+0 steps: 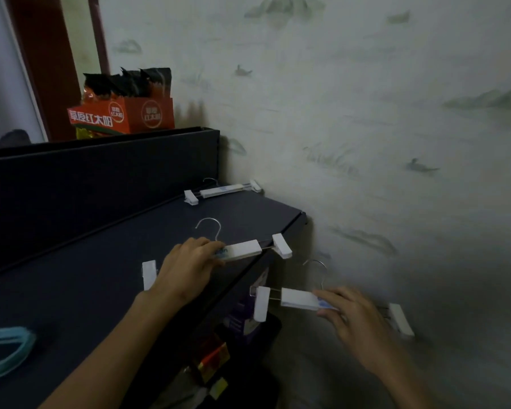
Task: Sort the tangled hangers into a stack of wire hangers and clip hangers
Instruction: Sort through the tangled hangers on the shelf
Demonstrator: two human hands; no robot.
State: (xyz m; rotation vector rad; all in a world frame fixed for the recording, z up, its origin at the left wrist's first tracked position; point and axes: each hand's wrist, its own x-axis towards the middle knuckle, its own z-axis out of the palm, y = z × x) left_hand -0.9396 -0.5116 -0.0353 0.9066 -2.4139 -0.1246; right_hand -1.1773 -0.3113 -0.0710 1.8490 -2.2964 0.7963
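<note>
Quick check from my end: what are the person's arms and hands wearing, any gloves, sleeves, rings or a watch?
Nothing that shows. The left hand and right hand are bare, without gloves, and both forearms are uncovered as far as the frame's lower edge. No rings, watch or wristband are visible, though the right hand is motion-blurred.

From my feed I see two bare forearms. The left hand (186, 268) and right hand (357, 323) wear no gloves, rings or watch that I can make out. No sleeve shows on either arm up to the frame edge. The right hand is motion-blurred, so I cannot tell its finer details.
</note>
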